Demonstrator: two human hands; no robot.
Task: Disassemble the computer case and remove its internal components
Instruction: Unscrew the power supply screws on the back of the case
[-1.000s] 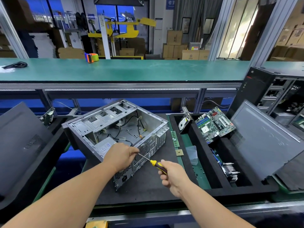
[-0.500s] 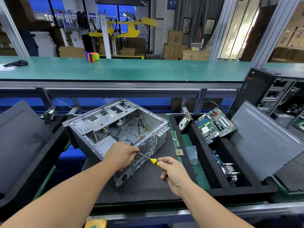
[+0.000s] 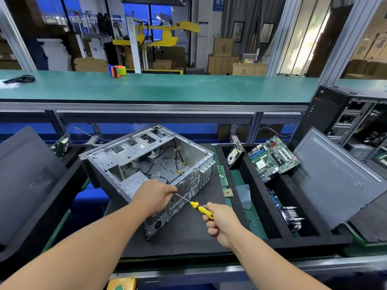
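Both forearms reach in from the bottom edge toward the open computer case (image 3: 150, 164), which lies on its side on the dark mat (image 3: 188, 233) at the middle of the table (image 3: 249, 218). Left hand (image 3: 155, 195) sits at the case's near rear corner, fingers curled, pinching the metal shaft of the screwdriver (image 3: 194, 205) against the vented back panel. Right hand (image 3: 219, 222) is lower and to the right, fist clenched round the yellow handle; shaft slants up-left to the case. Tip is hidden by the left fingers. Power supply (image 3: 134, 183) sits inside the case beside the left hand, with loose cables. Motherboard (image 3: 272, 158) leans in the black foam tray (image 3: 247, 174) to the right, well apart from the case.
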